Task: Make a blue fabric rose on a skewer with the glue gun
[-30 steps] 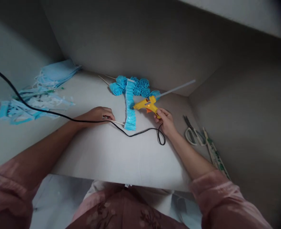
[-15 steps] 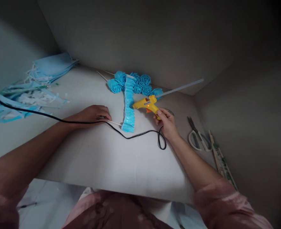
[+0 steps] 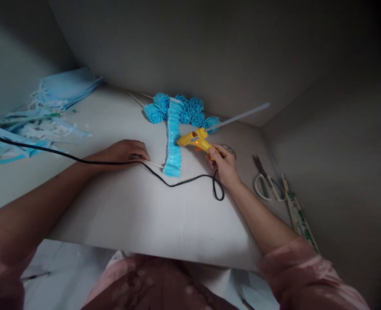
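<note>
As before, my right grip (image 3: 225,164) wraps a yellow plastic glue gun (image 3: 190,138), nozzle (image 3: 179,141) at the pleated blue strip (image 3: 173,119) at twelve o'clock, my left grip (image 3: 127,151) pinching a slim pale stick (image 3: 154,165) at eleven

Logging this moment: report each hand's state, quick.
Left hand: closed, holding a thin stick.
Right hand: closed, holding the yellow glue gun.
</note>
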A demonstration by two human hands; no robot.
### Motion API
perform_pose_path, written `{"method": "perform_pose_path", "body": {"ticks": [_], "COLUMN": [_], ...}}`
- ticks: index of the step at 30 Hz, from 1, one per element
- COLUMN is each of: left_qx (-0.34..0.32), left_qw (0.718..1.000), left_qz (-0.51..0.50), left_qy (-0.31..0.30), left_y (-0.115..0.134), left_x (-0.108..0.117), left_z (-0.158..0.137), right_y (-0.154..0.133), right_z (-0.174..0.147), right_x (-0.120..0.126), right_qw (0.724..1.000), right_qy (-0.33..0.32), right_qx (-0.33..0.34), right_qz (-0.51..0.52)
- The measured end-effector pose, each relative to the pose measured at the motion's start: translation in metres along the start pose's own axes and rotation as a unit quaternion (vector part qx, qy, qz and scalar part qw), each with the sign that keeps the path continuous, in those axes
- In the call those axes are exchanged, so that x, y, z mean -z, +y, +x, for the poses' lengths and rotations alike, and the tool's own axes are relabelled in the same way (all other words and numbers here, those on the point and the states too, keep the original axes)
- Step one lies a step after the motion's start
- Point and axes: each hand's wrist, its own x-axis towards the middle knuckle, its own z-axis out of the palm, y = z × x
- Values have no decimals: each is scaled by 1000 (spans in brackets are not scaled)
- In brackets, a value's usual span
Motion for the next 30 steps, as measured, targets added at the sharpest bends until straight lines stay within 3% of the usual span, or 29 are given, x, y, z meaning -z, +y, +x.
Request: {"method": "perform_pose_path", "body": {"ticks": [6, 18, 25, 30], "left_qx": [2, -20, 9, 15], "left_qw": [1000, 1000, 1000, 1000], "left_qz": [-5, -7, -12, -14], "left_qy": [-15, -1, -10, -10], "left_y": [6, -4, 0, 3], "left_x": [4, 0, 1, 3], "left_z": [1, 0, 0, 1], "right_y": [2, 4, 4, 3], "right_z": [1, -1, 0, -1], "right_x": [2, -5, -2, -3], "right_qw": [1000, 1000, 1000, 1000], "right_qy": [20, -29, 14, -10], "right_qx": [9, 7, 2, 4], "right_qz": [-1, -9, -14, -11]}}
